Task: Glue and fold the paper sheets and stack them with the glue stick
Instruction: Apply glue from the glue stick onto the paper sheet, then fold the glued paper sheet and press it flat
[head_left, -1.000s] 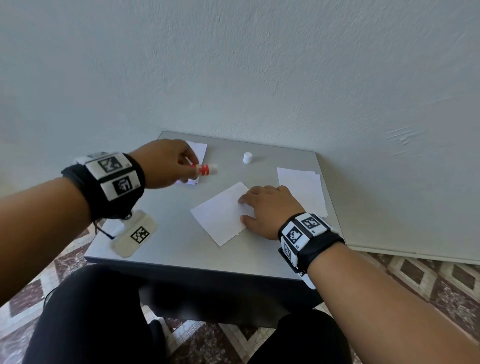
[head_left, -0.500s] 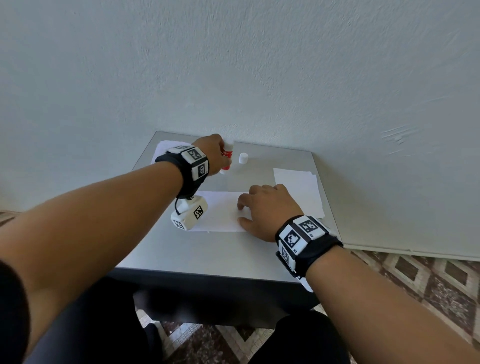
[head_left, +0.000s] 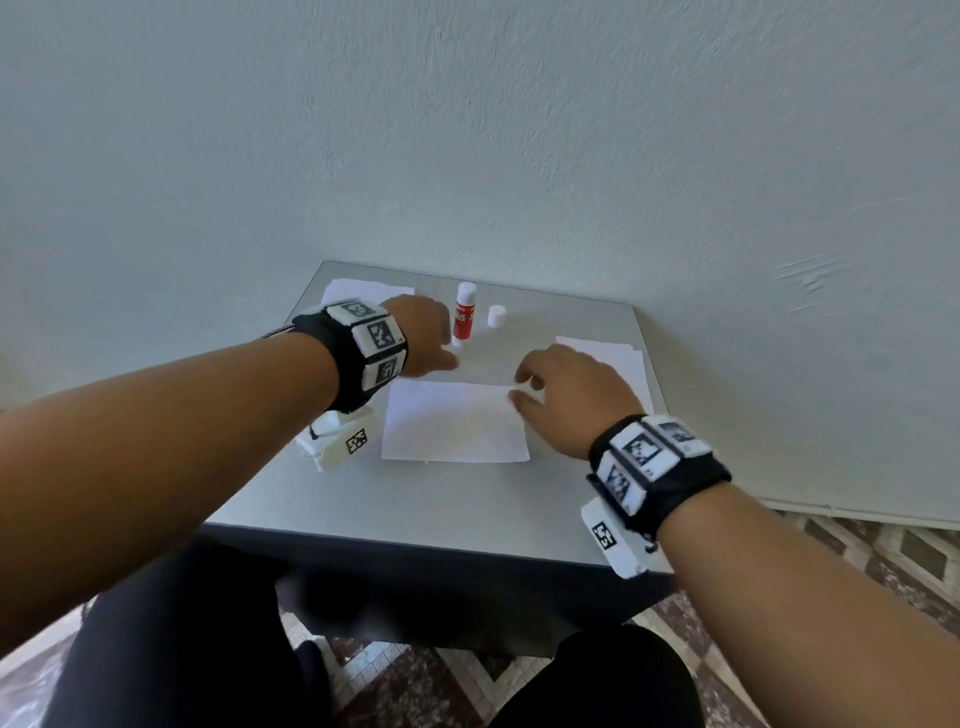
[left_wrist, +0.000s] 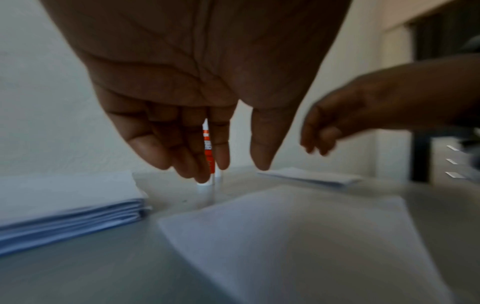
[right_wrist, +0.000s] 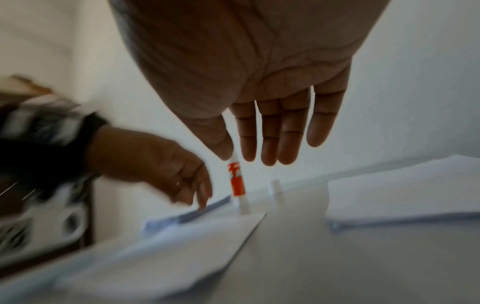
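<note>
The red and white glue stick (head_left: 464, 315) (left_wrist: 209, 156) (right_wrist: 237, 183) stands upright and uncapped near the back of the grey table (head_left: 415, 509). Its white cap (head_left: 496, 316) (right_wrist: 276, 186) stands just to its right. My left hand (head_left: 423, 340) (left_wrist: 207, 144) hovers just left of the stick with relaxed fingers, holding nothing. A single white sheet (head_left: 454, 422) (left_wrist: 298, 236) lies flat mid-table. My right hand (head_left: 566, 400) (right_wrist: 272, 131) hovers over that sheet's right edge, fingers straight and loose.
A pile of folded sheets (head_left: 363, 291) (left_wrist: 64, 205) lies at the back left. Another pile of paper (head_left: 618, 358) (right_wrist: 405, 195) lies at the right. The wall runs close behind the table, and patterned floor tiles (head_left: 857, 551) show to the right.
My left hand stood the glue stick upright at the back and let go of it. My right hand lifted off the sheet, which now lies square to the table.
</note>
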